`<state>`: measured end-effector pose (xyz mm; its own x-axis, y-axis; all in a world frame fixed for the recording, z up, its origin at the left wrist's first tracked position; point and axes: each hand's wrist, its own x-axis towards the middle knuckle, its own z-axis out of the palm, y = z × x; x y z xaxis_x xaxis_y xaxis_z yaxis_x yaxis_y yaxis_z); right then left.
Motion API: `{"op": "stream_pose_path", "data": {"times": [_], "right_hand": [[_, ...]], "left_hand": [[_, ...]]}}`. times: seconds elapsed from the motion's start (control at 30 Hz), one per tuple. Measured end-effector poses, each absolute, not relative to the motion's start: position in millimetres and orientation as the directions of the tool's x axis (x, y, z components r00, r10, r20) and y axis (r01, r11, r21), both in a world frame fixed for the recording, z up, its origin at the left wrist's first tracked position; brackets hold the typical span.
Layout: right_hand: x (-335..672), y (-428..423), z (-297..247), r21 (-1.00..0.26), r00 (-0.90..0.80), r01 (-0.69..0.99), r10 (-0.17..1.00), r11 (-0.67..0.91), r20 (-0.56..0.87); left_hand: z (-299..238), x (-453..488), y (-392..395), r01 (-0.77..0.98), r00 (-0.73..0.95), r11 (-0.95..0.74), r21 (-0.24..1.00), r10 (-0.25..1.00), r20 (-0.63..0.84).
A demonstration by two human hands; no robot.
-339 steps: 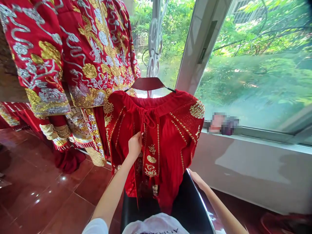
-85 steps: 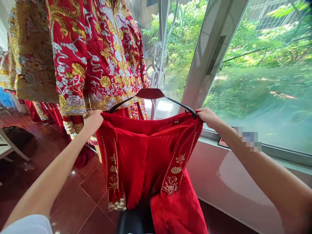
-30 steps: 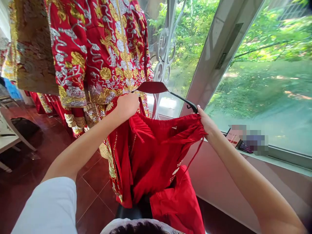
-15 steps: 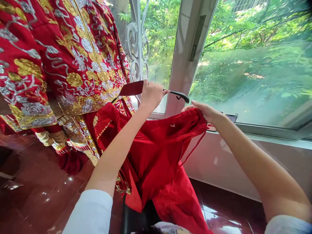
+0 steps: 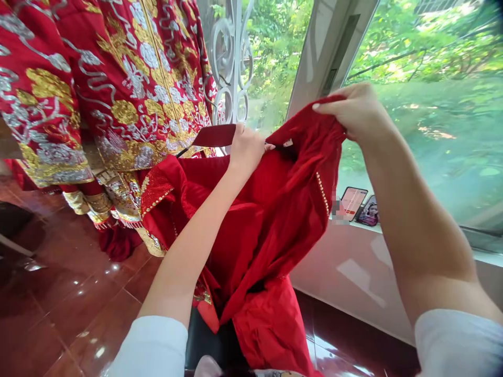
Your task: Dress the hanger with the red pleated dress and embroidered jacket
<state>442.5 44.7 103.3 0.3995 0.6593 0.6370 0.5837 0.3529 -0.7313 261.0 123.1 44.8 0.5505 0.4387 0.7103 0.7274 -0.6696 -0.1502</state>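
A red skirt [image 5: 271, 220] with gold bead trim hangs in front of me, bunched and folded. My right hand [image 5: 356, 112] grips its waistband corner and holds it lifted high at the right. My left hand [image 5: 245, 149] grips the middle of a dark red hanger [image 5: 212, 136], whose right arm is hidden behind the raised cloth. The skirt's lower part drapes down over a black chair [image 5: 206, 343] below me.
Red jackets with gold and silver embroidery [image 5: 129, 84] hang close at the left. A white window ledge [image 5: 353, 251] with two phones [image 5: 356, 204] runs along the right, under large windows. A white metal scroll stand [image 5: 231, 57] is behind the hanger. The floor is red tile [image 5: 58, 309].
My right hand has lifted the skirt's waistband corner upward, above the hanger's right arm. My left hand stays on the hanger's middle. The camera has tilted slightly.
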Motion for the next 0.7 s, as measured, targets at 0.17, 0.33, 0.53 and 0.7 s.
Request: {"op": "stream_pose_path", "data": {"times": [0.17, 0.33, 0.53, 0.7], "right_hand": [[359.4, 16.4, 66.2, -0.262, 0.086, 0.953, 0.688, 0.155, 0.720], [345.7, 26.4, 5.7, -0.225, -0.049, 0.949, 0.809, 0.220, 0.586], [402.5, 76.6, 23.1, -0.388, 0.029, 0.816, 0.641, 0.427, 0.767], [409.4, 98.8, 9.6, -0.637, -0.007, 0.546, 0.763, 0.544, 0.646]], "left_hand": [[42.8, 263.6, 120.6, 0.798, 0.524, -0.567, -0.204, 0.486, 0.699], [38.3, 261.8, 122.5, 0.818, 0.511, -0.527, -0.231, 0.482, 0.711], [36.1, 258.6, 123.9, 0.810, 0.547, -0.513, -0.284, 0.486, 0.681], [36.1, 249.6, 115.0, 0.771, 0.607, -0.537, -0.342, 0.458, 0.650]]}}
